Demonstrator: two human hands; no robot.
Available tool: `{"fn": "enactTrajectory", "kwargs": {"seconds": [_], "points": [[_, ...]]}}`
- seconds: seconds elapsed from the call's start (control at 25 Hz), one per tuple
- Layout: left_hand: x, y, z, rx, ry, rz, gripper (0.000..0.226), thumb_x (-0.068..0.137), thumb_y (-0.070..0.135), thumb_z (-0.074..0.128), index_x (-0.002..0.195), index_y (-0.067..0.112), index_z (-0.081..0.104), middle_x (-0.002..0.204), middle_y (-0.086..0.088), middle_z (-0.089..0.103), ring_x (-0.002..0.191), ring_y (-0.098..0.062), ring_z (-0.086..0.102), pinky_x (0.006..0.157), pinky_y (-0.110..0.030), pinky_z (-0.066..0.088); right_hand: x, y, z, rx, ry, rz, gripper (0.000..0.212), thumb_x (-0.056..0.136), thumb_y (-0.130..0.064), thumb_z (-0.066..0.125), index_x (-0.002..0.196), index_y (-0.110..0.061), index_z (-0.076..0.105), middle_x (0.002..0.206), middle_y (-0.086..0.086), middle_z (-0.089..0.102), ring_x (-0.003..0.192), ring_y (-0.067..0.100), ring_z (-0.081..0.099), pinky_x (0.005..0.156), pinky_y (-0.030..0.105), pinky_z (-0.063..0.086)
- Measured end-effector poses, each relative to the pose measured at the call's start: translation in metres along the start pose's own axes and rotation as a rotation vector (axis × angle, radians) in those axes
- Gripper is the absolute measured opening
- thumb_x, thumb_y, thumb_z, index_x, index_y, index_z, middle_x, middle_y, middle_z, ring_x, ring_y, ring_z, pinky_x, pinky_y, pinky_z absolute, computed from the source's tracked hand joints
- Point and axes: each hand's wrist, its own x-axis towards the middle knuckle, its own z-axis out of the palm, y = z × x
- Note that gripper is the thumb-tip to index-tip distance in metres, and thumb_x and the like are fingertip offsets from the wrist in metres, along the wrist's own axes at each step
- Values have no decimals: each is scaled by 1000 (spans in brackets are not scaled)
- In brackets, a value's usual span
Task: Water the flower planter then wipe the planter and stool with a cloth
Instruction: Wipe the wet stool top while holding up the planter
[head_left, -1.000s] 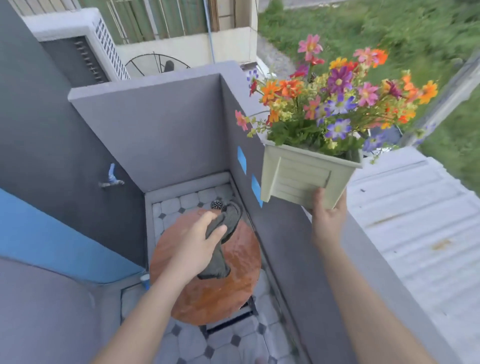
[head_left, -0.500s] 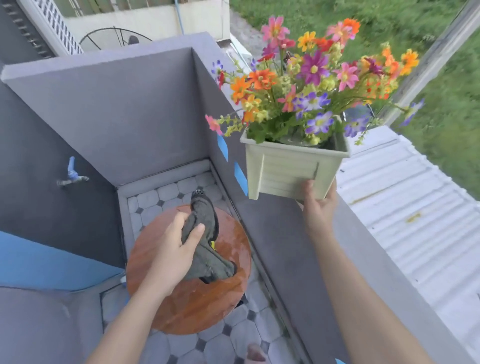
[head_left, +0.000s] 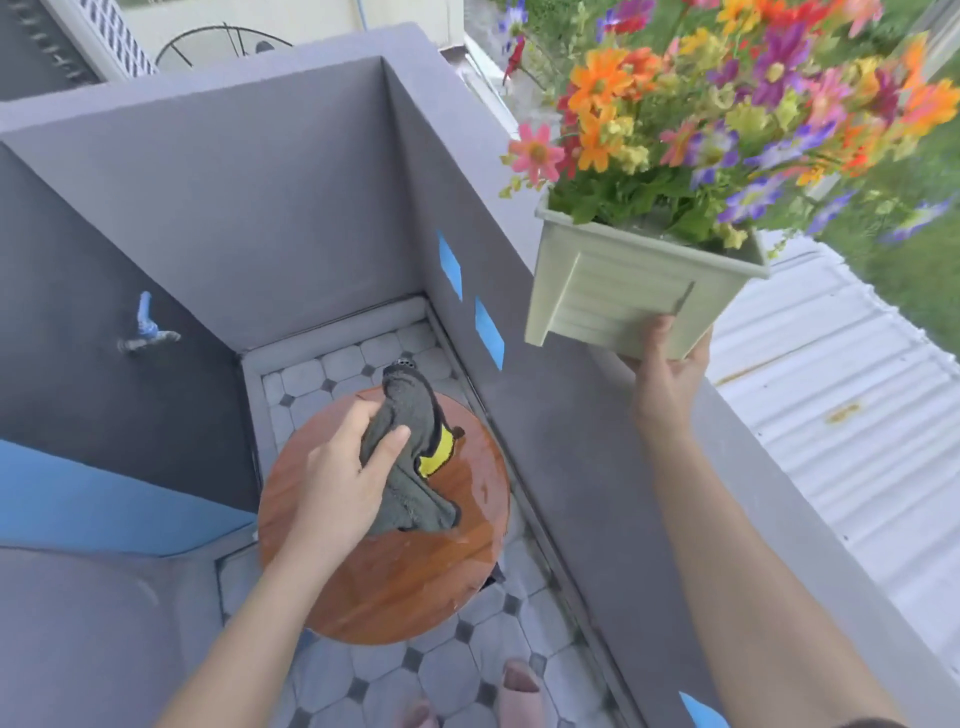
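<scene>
The flower planter, a pale green square plastic box (head_left: 623, 291) packed with orange, pink, purple and yellow flowers (head_left: 727, 119), is up in the air at the far right. It is tilted and sits over the flat top of the grey rendered parapet wall (head_left: 597, 467). You hold it from below with your right hand (head_left: 670, 374): the thumb lies up its near face and the fingers curl under the base, so the grip is closed on the bottom edge. The wall runs from near right to the far corner, then turns left. Beyond it on the right is a white corrugated metal roof (head_left: 831, 415). Inside the corner, low down, the round reddish-brown wooden stool (head_left: 415, 571) stands on a floor of grey octagonal tiles (head_left: 441, 670), just beside the wall, and its top looks glossy. A dark grey cloth with a yellow patch (head_left: 410, 415) lies bunched on the far half of the stool top, with its far end reaching past the rim. Your left hand (head_left: 343, 478) rests on the stool and clasps that cloth, thumb and fingers curled round the bunched fabric. Two blue tape patches (head_left: 449, 265) are stuck on the wall's inner face. A small blue tap (head_left: 145, 327) sticks out of the dark wall at the left. The tips of pink slippers (head_left: 519, 686) show at the near edge
</scene>
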Motion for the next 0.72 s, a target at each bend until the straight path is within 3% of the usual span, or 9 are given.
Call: {"fn": "enactTrajectory", "kwargs": {"seconds": [0.12, 0.2, 0.28, 0.36, 0.44, 0.56, 0.72], "points": [[5, -9, -9, 300, 13, 110, 24, 94, 29, 51, 114, 15, 51, 63, -1, 57, 56, -22, 55, 54, -33, 42, 1, 4, 0, -33, 12, -2, 56, 87, -41, 56, 133, -16, 36, 114, -9, 53, 94, -6, 61, 73, 29, 59], [6, -13, -14, 598, 48, 278, 19, 90, 22, 60, 104, 11, 54, 66, -6, 57, 58, -31, 57, 46, -32, 40, 1, 7, 1, -102, 53, -3, 56, 87, -40, 54, 133, -11, 38, 102, -6, 57, 77, 0, 62, 61, 22, 55], [8, -12, -19, 692, 123, 340, 16, 86, 19, 64, 95, 9, 54, 74, -9, 55, 65, -31, 53, 44, -28, 33, -1, 8, 1, -152, 74, -2, 61, 83, -57, 58, 131, -24, 43, 104, 10, 64, 81, 15, 59, 69, 34, 52], [12, -14, -27, 640, 123, 292, 17, 89, 25, 59, 93, 9, 53, 79, -10, 47, 69, -28, 46, 48, -30, 32, -2, 14, -4, -219, 77, 2, 54, 75, -70, 59, 122, -47, 45, 117, 22, 62, 92, 29, 56, 81, 51, 50], [23, -22, -36, 528, 32, 175, 23, 91, 35, 54, 96, 12, 54, 81, -10, 49, 74, -29, 48, 56, -34, 34, 0, 21, -8, -277, 66, 30, 50, 73, -72, 58, 117, -52, 44, 118, 24, 61, 94, 35, 58, 83, 57, 50], [38, -27, -61, 312, -127, 71, 27, 89, 39, 58, 99, 14, 60, 89, -5, 59, 89, -23, 53, 68, -31, 30, -8, 8, -2, -266, 74, 31, 61, 75, -70, 59, 123, -34, 46, 106, 23, 63, 84, 28, 56, 71, 48, 49], [33, -37, -83, 300, -1, 120, 25, 85, 37, 64, 98, 16, 63, 89, -4, 60, 88, -22, 54, 71, -31, 34, -11, -3, 3, -209, 104, 43, 70, 74, -58, 58, 128, -15, 45, 87, 2, 57, 58, 17, 48, 48, 29, 43]]}}
